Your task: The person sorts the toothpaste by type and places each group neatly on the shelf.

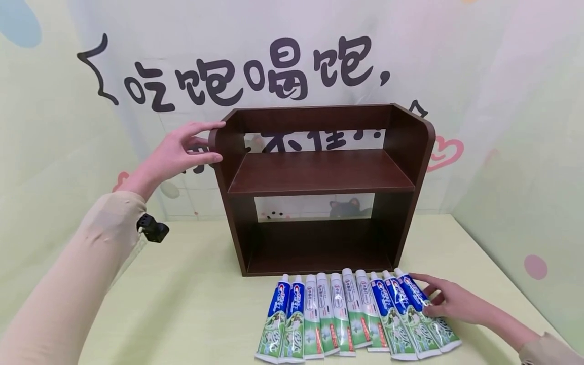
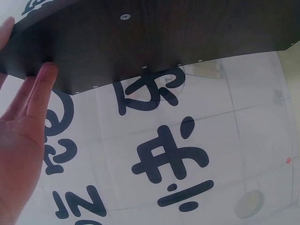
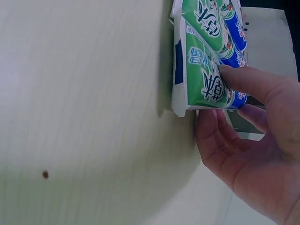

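My left hand (image 1: 175,149) is at the upper left side of a dark brown two-tier shelf (image 1: 321,172), its fingers extended and touching the side panel (image 2: 140,42). My right hand (image 1: 456,301) grips the rightmost toothpaste tube (image 1: 422,304), a blue and green one. In the right wrist view the thumb (image 3: 243,82) lies on this tube's face and the other fingers are at its edge. Several more tubes lie side by side in a row before the shelf: white and green ones (image 1: 339,314) in the middle, blue and green ones (image 1: 294,319) at the left end.
Behind the shelf hangs a pale wall covering (image 1: 301,25) with large black lettering and cartoon figures. Both tiers of the shelf have openings at the back. The pale table (image 1: 182,294) spreads left of the tubes, and a patterned side wall (image 1: 529,203) rises at the right.
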`<state>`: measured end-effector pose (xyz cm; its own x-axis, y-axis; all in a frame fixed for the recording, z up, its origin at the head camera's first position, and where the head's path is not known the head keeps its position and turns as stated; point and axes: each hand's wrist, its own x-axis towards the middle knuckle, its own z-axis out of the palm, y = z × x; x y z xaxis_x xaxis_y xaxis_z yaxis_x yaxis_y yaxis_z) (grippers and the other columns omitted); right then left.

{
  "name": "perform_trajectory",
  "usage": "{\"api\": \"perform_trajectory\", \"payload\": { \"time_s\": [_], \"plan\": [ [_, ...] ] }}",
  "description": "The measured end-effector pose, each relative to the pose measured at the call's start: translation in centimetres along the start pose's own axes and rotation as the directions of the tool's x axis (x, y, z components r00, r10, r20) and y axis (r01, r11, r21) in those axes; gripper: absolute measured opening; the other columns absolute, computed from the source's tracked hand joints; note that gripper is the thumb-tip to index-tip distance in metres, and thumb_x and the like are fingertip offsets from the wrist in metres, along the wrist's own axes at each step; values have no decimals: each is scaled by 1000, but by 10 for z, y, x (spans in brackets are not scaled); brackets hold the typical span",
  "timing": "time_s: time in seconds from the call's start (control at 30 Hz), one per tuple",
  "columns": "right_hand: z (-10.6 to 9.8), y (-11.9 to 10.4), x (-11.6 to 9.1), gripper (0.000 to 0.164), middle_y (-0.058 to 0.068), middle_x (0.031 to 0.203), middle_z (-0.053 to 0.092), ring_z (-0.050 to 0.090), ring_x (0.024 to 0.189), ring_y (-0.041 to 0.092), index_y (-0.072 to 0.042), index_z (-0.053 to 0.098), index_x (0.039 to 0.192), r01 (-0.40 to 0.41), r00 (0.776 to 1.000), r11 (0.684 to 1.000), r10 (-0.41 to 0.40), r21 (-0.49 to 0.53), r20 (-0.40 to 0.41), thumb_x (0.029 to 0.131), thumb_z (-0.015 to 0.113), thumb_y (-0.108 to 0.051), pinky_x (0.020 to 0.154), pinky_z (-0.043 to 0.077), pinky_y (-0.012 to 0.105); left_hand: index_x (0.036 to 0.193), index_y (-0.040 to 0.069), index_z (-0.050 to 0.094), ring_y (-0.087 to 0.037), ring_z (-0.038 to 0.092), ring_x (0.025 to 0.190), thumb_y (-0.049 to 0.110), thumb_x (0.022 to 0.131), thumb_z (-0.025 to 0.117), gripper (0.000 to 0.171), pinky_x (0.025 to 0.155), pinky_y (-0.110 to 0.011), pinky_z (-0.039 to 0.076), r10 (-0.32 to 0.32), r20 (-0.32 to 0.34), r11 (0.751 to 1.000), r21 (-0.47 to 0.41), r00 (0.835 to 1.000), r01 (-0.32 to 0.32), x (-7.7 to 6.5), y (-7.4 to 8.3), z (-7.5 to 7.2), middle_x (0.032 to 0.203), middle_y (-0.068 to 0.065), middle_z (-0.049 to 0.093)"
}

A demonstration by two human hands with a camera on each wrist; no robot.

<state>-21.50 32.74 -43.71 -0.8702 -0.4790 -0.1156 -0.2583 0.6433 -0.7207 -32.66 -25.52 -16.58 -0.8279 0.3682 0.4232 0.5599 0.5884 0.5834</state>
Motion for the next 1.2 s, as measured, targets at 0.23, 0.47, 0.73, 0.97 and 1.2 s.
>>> {"api": "perform_trajectory", "payload": {
  "time_s": [0.23, 0.47, 0.73, 0.97, 1.2],
  "plan": [
    [2, 1, 2, 81, 6, 89, 62, 56, 75, 0, 5, 33, 149, 43, 999, 999, -44, -27, -27, 86, 75, -23, 65, 50, 20, 147, 35, 46, 6, 62, 105, 21, 87, 76, 68, 79, -12, 54, -7, 0, 1000, 1, 1000, 7, -1, 0, -1, 134, 8, 46],
    [1, 1, 2, 81, 5, 89, 61, 58, 78, 1, 3, 35, 148, 21, 999, 998, -23, -52, -29, 85, 76, -25, 66, 51, 21, 147, 35, 45, 6, 61, 105, 20, 87, 76, 69, 79, -11, 53, -8, 5, 1000, 17, 1000, 8, -1, 1, -1, 144, 4, 44],
    [-3, -2, 4, 80, 1, 84, 63, 58, 74, 2, 4, 32, 150, 45, 999, 999, -46, 10, 16, 87, 74, -22, 66, 49, 20, 147, 34, 46, 7, 61, 105, 20, 87, 76, 68, 78, -11, 53, 4, 14, 1000, 17, 1000, -5, -1, 1, -2, 146, 4, 44],
    [-5, -7, 5, 81, -5, 74, 61, 55, 68, 2, 5, 28, 151, 54, 997, 998, -55, 25, 51, 88, 72, -20, 60, 45, 21, 147, 31, 46, 7, 61, 106, 19, 88, 76, 68, 78, -12, 53, 11, 24, 1000, 16, 1000, -11, -2, 3, -3, 149, 5, 43],
    [-3, -3, 4, 81, -2, 75, 59, 55, 66, 4, 3, 22, 152, 32, 996, 997, -38, 76, 76, 90, 69, -18, 52, 48, 23, 147, 32, 46, 7, 61, 107, 21, 88, 75, 67, 78, -12, 53, 7, 25, 1000, 17, 1000, -7, -2, 3, -2, 149, 5, 43]
  ]
}}
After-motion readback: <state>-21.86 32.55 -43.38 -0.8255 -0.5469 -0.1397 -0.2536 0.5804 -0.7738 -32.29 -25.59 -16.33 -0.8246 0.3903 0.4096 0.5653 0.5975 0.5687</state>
